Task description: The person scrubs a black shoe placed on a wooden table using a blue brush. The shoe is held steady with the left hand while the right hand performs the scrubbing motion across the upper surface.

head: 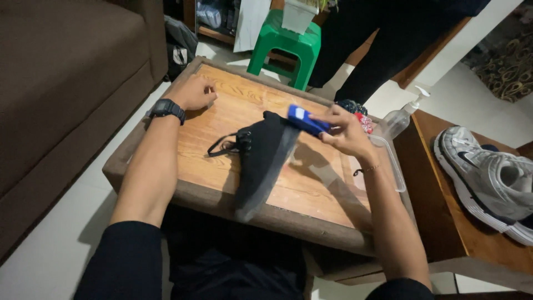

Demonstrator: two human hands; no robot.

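The black shoe lay mid-table, its long axis running from the near edge toward the far-right corner. My right hand pinched a blue brush at its far end. My left hand rested as a loose fist near the table's far-left corner, holding nothing.

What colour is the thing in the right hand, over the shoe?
Blue with a small white patch, held by the right hand above the black shoe; head view.

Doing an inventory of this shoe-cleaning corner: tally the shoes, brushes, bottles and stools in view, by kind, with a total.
Shoes: 2, a black shoe on the wooden table and a silver sneaker on the side surface
Brushes: 1, the blue brush in the right hand
Bottles: 1, a clear pump bottle
Stools: 1, a green stool
Total: 5
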